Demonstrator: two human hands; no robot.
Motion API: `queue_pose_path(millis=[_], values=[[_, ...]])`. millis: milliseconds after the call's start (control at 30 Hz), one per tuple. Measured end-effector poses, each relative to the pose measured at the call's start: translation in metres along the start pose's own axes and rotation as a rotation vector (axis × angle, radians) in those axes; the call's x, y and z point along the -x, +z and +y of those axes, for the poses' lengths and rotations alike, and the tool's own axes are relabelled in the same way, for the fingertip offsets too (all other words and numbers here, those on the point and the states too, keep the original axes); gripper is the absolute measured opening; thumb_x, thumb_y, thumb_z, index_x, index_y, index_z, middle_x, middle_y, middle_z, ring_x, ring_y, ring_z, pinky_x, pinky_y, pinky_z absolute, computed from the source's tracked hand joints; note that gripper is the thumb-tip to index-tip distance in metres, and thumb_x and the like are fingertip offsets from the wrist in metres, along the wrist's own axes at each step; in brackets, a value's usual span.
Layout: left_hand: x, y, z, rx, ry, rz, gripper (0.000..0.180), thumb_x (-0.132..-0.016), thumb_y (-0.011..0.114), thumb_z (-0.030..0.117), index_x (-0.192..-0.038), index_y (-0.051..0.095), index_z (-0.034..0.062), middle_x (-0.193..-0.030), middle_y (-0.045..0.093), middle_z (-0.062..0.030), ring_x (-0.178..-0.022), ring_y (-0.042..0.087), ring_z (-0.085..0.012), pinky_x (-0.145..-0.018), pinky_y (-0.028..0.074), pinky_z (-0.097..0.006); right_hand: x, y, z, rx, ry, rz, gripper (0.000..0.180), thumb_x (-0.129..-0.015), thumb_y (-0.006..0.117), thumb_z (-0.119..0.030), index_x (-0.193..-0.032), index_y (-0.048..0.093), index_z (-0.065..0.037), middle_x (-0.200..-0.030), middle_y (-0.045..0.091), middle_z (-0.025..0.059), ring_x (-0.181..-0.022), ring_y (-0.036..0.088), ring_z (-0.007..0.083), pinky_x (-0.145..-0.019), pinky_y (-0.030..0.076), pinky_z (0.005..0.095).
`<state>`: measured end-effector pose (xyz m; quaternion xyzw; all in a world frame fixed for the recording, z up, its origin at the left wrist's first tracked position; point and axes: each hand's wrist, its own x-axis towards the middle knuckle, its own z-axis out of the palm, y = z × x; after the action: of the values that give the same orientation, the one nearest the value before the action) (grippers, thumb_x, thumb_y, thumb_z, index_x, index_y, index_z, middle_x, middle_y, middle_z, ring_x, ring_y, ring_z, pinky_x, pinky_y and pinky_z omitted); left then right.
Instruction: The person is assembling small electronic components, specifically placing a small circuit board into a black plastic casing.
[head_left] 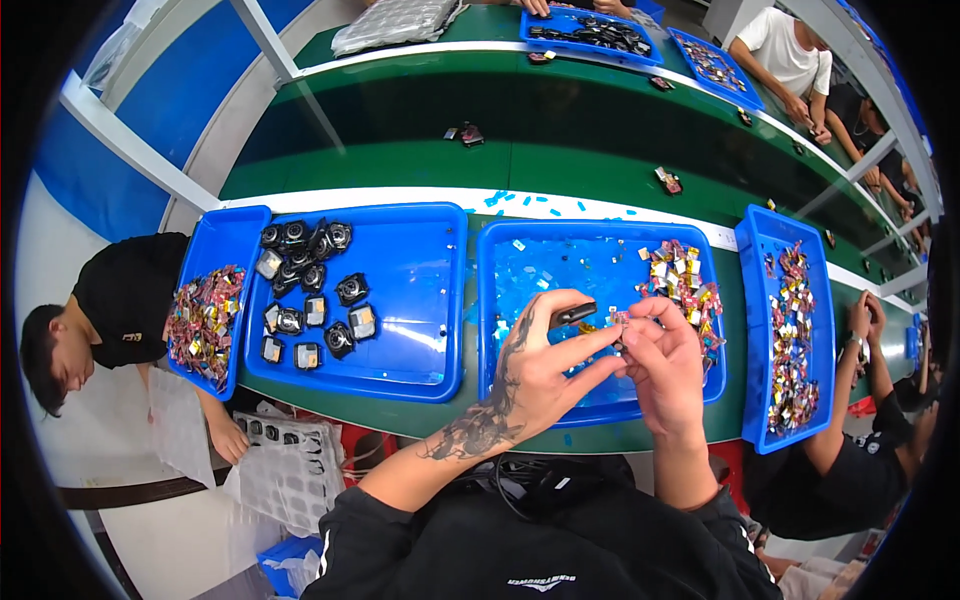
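Observation:
Both of my hands meet over the middle blue tray [600, 232]. A small black oblong piece [573, 314], whose kind I cannot make out, sits in the curl of my left hand [545, 350]. The fingertips of that hand reach across to my right hand [662, 355], which is closed in a pinch. Between the fingertips of both hands is a tiny electronic part [621, 326], mostly hidden by fingers. Behind my right hand lies a heap of small electronic parts [682, 275] in pink, white and yellow. Blue film scraps [530, 262] cover the tray's left side.
To the left, a blue tray [410, 290] bears black watch-like cases [290, 262], beside a tray of small parts [205, 325]. Another parts tray [790, 340] stands to the right. Beyond runs a green conveyor belt [570, 150] with scattered parts. Co-workers sit left, right and across.

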<state>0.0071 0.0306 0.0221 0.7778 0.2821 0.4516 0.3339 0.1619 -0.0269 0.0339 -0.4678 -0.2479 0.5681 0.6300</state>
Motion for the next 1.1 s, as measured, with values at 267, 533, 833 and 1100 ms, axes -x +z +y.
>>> queue_pose_path(millis=[267,533,833,1100], values=[[0.007,-0.008,-0.002,0.189,-0.243,0.019,0.015,-0.076,0.079,0.009,-0.089,0.072,0.008,-0.115,0.057,-0.013,-0.106,0.06,-0.0253,-0.089,0.049,-0.035,-0.001,-0.01,0.0,0.69,-0.463,-0.149,0.033,-0.084,0.062,0.004,-0.117,0.062,-0.003,-0.123,0.055,0.0121,-0.102,0.057,0.0169,-0.078,0.052,0.0275],[0.009,-0.008,-0.003,0.649,-0.523,-0.013,0.019,-0.079,0.078,0.012,-0.096,0.073,0.0045,-0.117,0.057,-0.0135,-0.104,0.055,-0.0163,-0.088,0.046,-0.03,0.013,-0.004,0.004,0.58,-0.317,-0.158,0.013,-0.081,0.071,0.002,-0.093,0.067,-0.001,-0.095,0.067,0.0102,-0.091,0.063,0.017,-0.081,0.049,0.0286],[0.028,0.004,-0.007,0.71,-0.598,0.073,0.018,-0.081,0.077,0.008,-0.098,0.075,0.0039,-0.119,0.057,-0.0139,-0.106,0.058,-0.0188,-0.091,0.047,-0.03,0.016,-0.001,0.017,0.668,-0.272,-0.076,0.016,-0.081,0.074,-0.002,-0.094,0.066,0.001,-0.087,0.069,0.007,-0.08,0.065,0.0122,-0.074,0.051,0.0253],[0.021,-0.003,0.003,0.268,-0.435,0.016,0.011,-0.08,0.076,0.013,-0.091,0.074,0.0084,-0.115,0.056,-0.0121,-0.096,0.063,-0.0214,-0.084,0.05,-0.032,0.01,-0.001,-0.007,0.552,-0.278,-0.092,0.017,-0.085,0.067,-0.001,-0.102,0.063,0.001,-0.09,0.066,0.0063,-0.088,0.065,0.015,-0.073,0.051,0.0264]])
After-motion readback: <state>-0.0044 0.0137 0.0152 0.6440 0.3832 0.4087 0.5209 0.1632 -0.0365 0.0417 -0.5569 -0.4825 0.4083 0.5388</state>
